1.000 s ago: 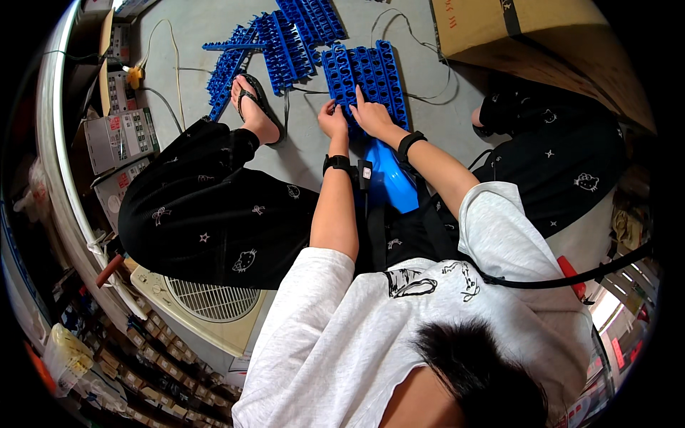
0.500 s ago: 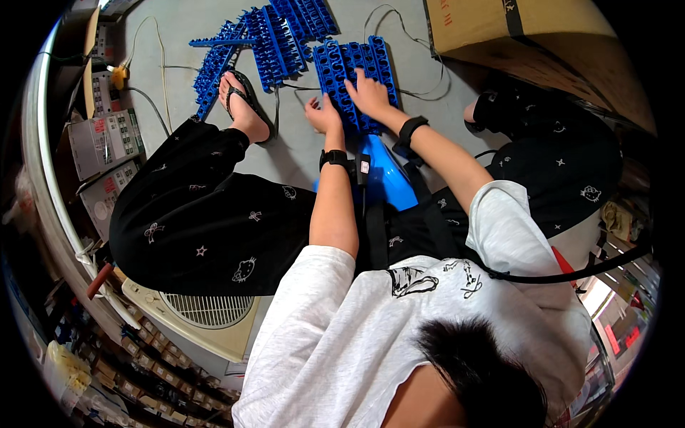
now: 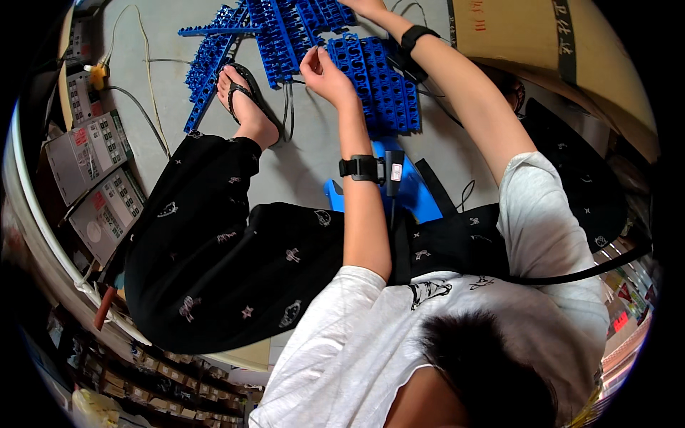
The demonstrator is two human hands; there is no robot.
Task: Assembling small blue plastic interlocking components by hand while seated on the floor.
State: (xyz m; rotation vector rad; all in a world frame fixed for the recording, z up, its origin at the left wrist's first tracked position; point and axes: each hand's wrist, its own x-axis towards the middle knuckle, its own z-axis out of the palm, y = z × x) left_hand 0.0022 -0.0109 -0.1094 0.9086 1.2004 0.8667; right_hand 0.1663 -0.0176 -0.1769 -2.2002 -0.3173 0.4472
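Observation:
My left hand (image 3: 328, 77) hovers at the left edge of a row of blue plastic strips (image 3: 391, 93) with curved openings. Its thumb and fingertips are pinched together; whatever is between them is too small to make out. At the top edge, my right hand (image 3: 365, 7) reaches beyond that row, near more blue strips, with its fingers largely cut off by the picture's edge. To the left lie blue strips (image 3: 275, 53) with upright prongs, packed side by side, and a looser slanted group (image 3: 207, 68). A single strip (image 3: 214, 31) lies across that group.
A large cardboard box (image 3: 514, 43) stands at the far right. My sandalled foot (image 3: 246, 103) rests beside the pronged strips. Cables (image 3: 146, 100) run along the grey floor at left, near printed boxes (image 3: 85, 153). Something blue and smooth (image 3: 417, 189) lies between my legs.
My right hand has left the row of strips and moved far forward to the top edge. My left hand has moved slightly forward and its fingers have come together. The view has shifted.

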